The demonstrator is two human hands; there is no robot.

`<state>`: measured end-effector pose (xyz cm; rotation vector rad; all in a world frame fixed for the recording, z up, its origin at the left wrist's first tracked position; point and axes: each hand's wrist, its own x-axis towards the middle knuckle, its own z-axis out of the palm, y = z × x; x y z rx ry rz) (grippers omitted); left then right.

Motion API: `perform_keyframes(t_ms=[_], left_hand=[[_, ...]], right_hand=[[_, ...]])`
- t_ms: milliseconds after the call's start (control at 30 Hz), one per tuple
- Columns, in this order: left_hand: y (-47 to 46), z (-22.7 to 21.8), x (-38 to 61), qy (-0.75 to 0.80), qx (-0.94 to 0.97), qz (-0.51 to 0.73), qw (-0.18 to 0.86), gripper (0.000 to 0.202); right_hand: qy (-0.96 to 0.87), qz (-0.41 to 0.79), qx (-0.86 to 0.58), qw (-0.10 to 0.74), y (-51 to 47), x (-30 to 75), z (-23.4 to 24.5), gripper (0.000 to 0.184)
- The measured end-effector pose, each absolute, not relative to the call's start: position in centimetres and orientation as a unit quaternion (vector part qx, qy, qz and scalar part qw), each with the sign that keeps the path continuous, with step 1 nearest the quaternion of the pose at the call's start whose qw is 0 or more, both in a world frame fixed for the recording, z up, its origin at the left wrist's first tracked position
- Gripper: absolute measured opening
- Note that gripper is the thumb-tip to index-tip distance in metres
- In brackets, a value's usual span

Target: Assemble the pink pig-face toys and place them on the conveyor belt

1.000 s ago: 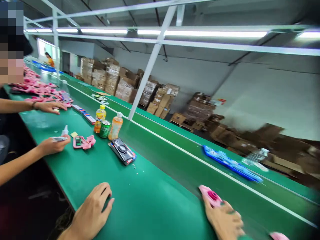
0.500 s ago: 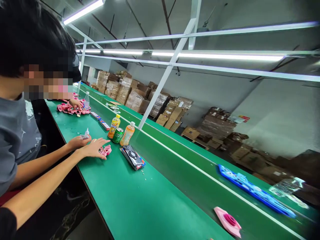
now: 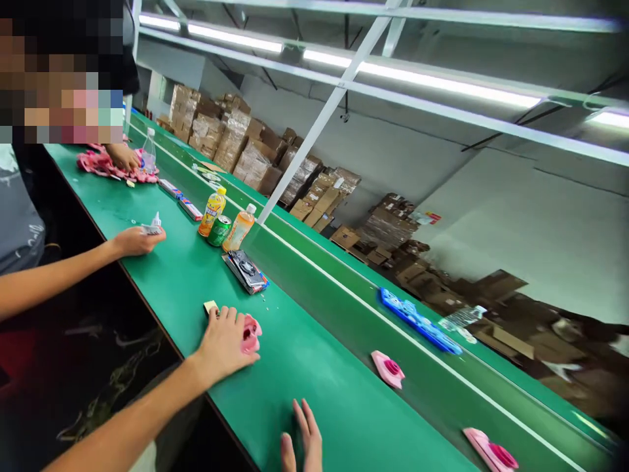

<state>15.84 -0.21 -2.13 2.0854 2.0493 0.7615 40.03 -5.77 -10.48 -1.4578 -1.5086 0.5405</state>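
left hand (image 3: 223, 344) | fingers (image 3: 227, 316) closed on pink plastic part (image 3: 252, 334) | right hand (image 3: 302, 439) | fingers wide, empty

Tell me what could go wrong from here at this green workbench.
The orange-capped plastic juice bottle, yellow-capped plastic juice bottle and green drink can stand close together near the work; one knock might spill onto nearby parts. The pink plastic piece lies on the dark green belt lane, beyond the person's own bare hand at the view's lower edge, so it might be missed.
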Motion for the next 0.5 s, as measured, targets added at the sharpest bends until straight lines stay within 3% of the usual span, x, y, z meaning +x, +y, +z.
perform_keyframes(t_ms=[200, 333, 500], left_hand=[[-4.1, -2.7, 23.4, 0.621, 0.714, 0.266, 0.184, 0.093], [-3.8, -3.1, 18.2, 0.582, 0.707, 0.345, 0.205, 0.055], [-0.4, -2.8, 10.2, 0.558, 0.764, 0.250, 0.207, 0.042]], right_hand=[[-0.561, 0.368, -0.571, 0.472, -6.1, 38.2, -6.4, 0.066], [-0.534, 0.354, -0.592, 0.490, -5.7, 38.2, -6.1, 0.067], [-0.533, 0.272, -0.639, 0.484, -5.8, 36.8, -6.0, 0.061]])
